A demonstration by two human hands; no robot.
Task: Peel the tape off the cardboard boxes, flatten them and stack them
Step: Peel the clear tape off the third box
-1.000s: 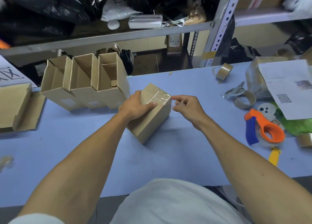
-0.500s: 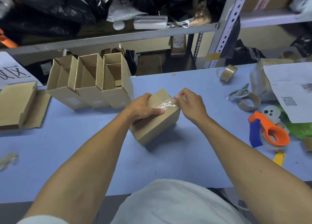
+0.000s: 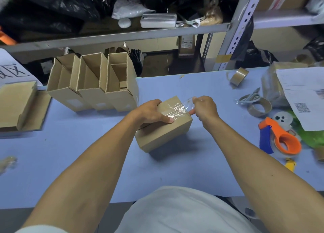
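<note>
A small shut cardboard box (image 3: 163,134) sits in the middle of the blue table (image 3: 192,162). My left hand (image 3: 150,112) grips its top left edge, thumb pressed on the lid. Clear tape (image 3: 180,108) is partly lifted from the lid. My right hand (image 3: 204,108) pinches the raised end of the tape at the box's right top edge. Three open boxes (image 3: 93,85) stand in a row at the back left. A flattened box (image 3: 19,104) lies at the far left.
An orange and blue tape dispenser (image 3: 280,138) lies at the right, with tape rolls (image 3: 259,107), scissors (image 3: 250,96) and printed paper (image 3: 303,96) behind it. A crumpled tape scrap (image 3: 7,162) lies at the left edge. Metal shelving (image 3: 122,38) full of bags runs along the back.
My right hand reached the box's right top edge, pinched the tape end and pulled it up and away. The tape now stands lifted off the lid. My left hand keeps holding the box.
</note>
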